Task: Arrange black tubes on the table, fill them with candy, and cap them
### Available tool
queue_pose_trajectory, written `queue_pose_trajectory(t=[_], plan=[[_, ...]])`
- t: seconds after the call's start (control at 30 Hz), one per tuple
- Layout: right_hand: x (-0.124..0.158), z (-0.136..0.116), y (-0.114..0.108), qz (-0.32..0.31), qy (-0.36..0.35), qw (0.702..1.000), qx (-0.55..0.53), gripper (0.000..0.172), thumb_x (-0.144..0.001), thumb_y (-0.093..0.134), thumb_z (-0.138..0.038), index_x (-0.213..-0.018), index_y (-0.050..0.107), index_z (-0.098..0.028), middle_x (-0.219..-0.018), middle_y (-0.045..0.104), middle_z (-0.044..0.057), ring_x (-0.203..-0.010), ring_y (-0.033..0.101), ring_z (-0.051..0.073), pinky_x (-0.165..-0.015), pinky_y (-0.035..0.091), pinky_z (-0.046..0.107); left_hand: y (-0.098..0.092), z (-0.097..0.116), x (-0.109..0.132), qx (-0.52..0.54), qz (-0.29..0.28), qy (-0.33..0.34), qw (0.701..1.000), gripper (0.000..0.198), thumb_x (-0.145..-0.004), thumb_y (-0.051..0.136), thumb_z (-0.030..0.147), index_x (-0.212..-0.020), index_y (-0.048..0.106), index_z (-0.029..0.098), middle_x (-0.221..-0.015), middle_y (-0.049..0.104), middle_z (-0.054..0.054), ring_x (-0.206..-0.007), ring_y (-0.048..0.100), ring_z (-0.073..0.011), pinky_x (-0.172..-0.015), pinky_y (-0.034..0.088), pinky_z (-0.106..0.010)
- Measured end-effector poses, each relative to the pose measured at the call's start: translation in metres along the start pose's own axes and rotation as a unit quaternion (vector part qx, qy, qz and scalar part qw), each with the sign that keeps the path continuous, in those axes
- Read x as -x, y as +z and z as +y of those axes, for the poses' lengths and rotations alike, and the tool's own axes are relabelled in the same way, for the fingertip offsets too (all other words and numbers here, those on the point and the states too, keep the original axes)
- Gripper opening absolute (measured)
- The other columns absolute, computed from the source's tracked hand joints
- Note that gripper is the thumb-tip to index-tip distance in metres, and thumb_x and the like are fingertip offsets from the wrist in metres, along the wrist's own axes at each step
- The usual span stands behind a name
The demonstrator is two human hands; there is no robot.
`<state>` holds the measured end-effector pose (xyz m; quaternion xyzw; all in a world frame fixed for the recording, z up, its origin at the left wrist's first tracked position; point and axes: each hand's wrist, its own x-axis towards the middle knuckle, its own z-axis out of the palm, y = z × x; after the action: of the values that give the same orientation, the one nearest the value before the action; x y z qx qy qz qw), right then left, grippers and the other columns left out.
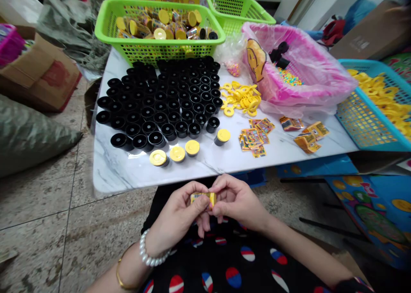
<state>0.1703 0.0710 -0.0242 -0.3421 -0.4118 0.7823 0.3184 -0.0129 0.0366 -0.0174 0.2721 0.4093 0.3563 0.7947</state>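
Observation:
Over my lap, just off the table's front edge, my left hand point(188, 207) is closed around a small yellow printed sleeve point(203, 197), thumb across its front. Fingers of my right hand point(236, 199) pinch the right end of the same sleeve. My fingers hide part of it, and its inside cannot be made out. On the table ahead stand many black cups point(173, 106) in rows. Several cups with yellow lids point(177, 154) stand at the front. Flat printed labels point(253, 137) lie in a pile, and folded printed sleeves point(308, 141) lie right of them.
Yellow rings point(242, 97) lie mid-table. Behind are a green basket point(160, 49) of yellow-capped tubes, another green basket point(239, 10) and a pink plastic-lined basket point(308, 98) with colored beads. A blue basket point(362, 122) of yellow pieces stands right. The white table's point(122, 177) front edge is near my hands.

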Motion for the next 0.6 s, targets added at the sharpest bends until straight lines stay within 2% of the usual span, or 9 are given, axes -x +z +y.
queue_pose_trajectory(t=[0.1,0.2,0.37,0.4,0.43,0.5,0.53,0.57,0.6], plan=[[-0.002,0.004,-0.003,-0.037,0.047,0.997,-0.041,0.033,-0.072,0.083,-0.031,-0.094,0.062,-0.017,-0.069,0.068,0.000,-0.051,0.063,0.010,-0.044,0.051,0.018,0.001,-0.001,-0.001,0.031,-0.028,-0.020,0.999,0.039,-0.086,0.064,0.052,-0.094,0.051,0.016,-0.064,0.067,-0.002,-0.038,0.058,-0.0086,-0.033,0.044,-0.013],[-0.003,0.003,-0.003,-0.034,0.053,0.998,-0.023,0.032,-0.073,0.082,-0.034,-0.094,0.066,-0.016,-0.072,0.067,0.001,-0.049,0.064,0.011,-0.042,0.051,0.019,0.002,0.000,-0.003,0.044,-0.041,-0.029,0.998,0.040,-0.086,0.062,0.055,-0.094,0.048,0.018,-0.061,0.068,-0.002,-0.034,0.056,-0.0093,-0.029,0.039,-0.012],[-0.002,-0.006,0.008,0.035,-0.022,0.998,0.042,0.021,-0.076,0.078,-0.035,-0.083,0.071,-0.016,-0.074,0.062,0.000,-0.052,0.063,0.010,-0.047,0.053,0.021,0.003,0.003,-0.005,0.034,-0.037,-0.040,0.998,0.040,-0.089,0.054,0.058,-0.090,0.045,0.019,-0.059,0.066,-0.002,-0.031,0.052,-0.0081,-0.026,0.035,-0.011],[0.000,-0.009,0.010,0.046,-0.035,0.995,0.078,0.021,-0.078,0.077,-0.035,-0.090,0.072,-0.018,-0.078,0.062,0.001,-0.056,0.064,0.010,-0.052,0.054,0.021,0.003,0.003,-0.004,0.030,-0.032,-0.042,0.998,0.041,-0.089,0.053,0.059,-0.091,0.045,0.019,-0.059,0.066,-0.002,-0.031,0.051,-0.0084,-0.027,0.034,-0.012],[0.002,-0.011,0.011,0.050,-0.047,0.991,0.118,0.029,-0.076,0.078,-0.035,-0.100,0.071,-0.020,-0.083,0.063,0.002,-0.060,0.064,0.011,-0.055,0.054,0.021,0.002,0.003,-0.004,0.025,-0.030,-0.044,0.998,0.043,-0.088,0.052,0.062,-0.091,0.044,0.020,-0.060,0.065,-0.002,-0.032,0.051,-0.0088,-0.027,0.033,-0.012],[0.006,-0.011,0.010,0.019,-0.071,0.976,0.206,0.058,-0.070,0.083,-0.034,-0.123,0.062,-0.025,-0.095,0.063,0.005,-0.070,0.065,0.012,-0.056,0.053,0.018,-0.001,0.003,-0.004,0.002,-0.022,-0.032,0.999,0.051,-0.083,0.054,0.069,-0.090,0.044,0.020,-0.060,0.063,-0.001,-0.034,0.049,-0.0083,-0.029,0.031,-0.013],[0.006,-0.009,0.008,-0.011,-0.100,0.961,0.257,0.066,-0.066,0.085,-0.034,-0.126,0.060,-0.026,-0.097,0.063,0.006,-0.070,0.064,0.013,-0.051,0.050,0.016,-0.003,0.002,-0.004,-0.015,-0.018,-0.015,1.000,0.055,-0.078,0.057,0.072,-0.087,0.045,0.019,-0.057,0.060,0.000,-0.036,0.047,-0.0070,-0.032,0.029,-0.012],[0.005,-0.007,0.005,-0.048,-0.128,0.936,0.323,0.051,-0.072,0.080,-0.034,-0.120,0.064,-0.026,-0.096,0.064,0.007,-0.071,0.063,0.013,-0.050,0.048,0.015,-0.006,0.001,-0.006,-0.034,-0.006,0.015,0.999,0.058,-0.073,0.062,0.073,-0.086,0.048,0.018,-0.057,0.055,0.003,-0.040,0.044,-0.0050,-0.036,0.027,-0.012],[0.003,-0.005,0.001,-0.058,-0.154,0.905,0.392,0.033,-0.080,0.073,-0.032,-0.112,0.067,-0.026,-0.092,0.065,0.006,-0.072,0.063,0.013,-0.052,0.047,0.014,-0.009,0.000,-0.007,-0.047,0.001,0.041,0.998,0.059,-0.070,0.066,0.072,-0.086,0.051,0.017,-0.056,0.049,0.005,-0.043,0.040,-0.0037,-0.039,0.027,-0.011]])
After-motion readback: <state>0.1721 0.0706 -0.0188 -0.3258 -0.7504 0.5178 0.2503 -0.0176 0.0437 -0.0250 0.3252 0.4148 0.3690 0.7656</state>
